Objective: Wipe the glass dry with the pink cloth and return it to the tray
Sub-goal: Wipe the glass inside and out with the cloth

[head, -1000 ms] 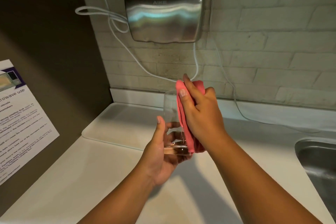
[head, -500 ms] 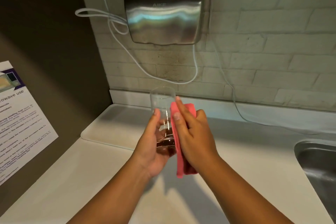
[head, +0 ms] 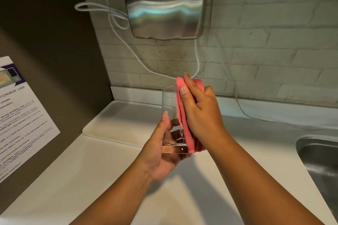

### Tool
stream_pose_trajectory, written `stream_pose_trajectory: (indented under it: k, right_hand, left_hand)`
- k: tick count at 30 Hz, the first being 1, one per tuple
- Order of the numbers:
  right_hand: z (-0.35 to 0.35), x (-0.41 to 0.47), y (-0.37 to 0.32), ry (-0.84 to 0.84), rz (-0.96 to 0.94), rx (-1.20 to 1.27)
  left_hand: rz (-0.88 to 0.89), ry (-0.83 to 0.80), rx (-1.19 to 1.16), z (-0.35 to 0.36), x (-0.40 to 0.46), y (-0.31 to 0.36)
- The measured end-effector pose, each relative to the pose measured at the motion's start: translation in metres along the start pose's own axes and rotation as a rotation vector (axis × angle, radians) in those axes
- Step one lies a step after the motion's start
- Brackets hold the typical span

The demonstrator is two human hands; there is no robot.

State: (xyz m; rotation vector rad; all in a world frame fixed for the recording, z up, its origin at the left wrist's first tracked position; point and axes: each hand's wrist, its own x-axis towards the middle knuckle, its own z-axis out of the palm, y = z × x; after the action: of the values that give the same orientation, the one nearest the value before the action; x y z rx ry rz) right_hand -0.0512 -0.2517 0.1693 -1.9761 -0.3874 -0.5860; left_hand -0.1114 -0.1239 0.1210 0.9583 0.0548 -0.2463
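"AIKE" on dryer; "…rowave use" on notice

one clear glass, one pink cloth and one white tray. two bare hands: one left hand and one right hand. one steel hand dryer on the wall, with white cords running from it; their number cannot be told. one printed notice at the left. one steel sink at the right edge. one white counter.
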Motion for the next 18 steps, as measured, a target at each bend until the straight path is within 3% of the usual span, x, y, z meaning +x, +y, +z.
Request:
stream_pose_trajectory:
  k: [8,13,18]
  right_hand:
    - [0.003,-0.029,0.001,-0.056,0.047,0.035]
    - [0.008,-0.05,-0.01,-0.108,-0.159,-0.225]
    - [0.0,-0.015,-0.007,-0.022,-0.105,-0.181]
  left_hand:
    - [0.01,-0.022,-0.059,-0.002,0.004,0.007]
    - [-0.031,0.038,-0.047,-0.006,0.005,0.007]
    - [-0.034,-0.045,-0.054,-0.002,0.0,-0.006]
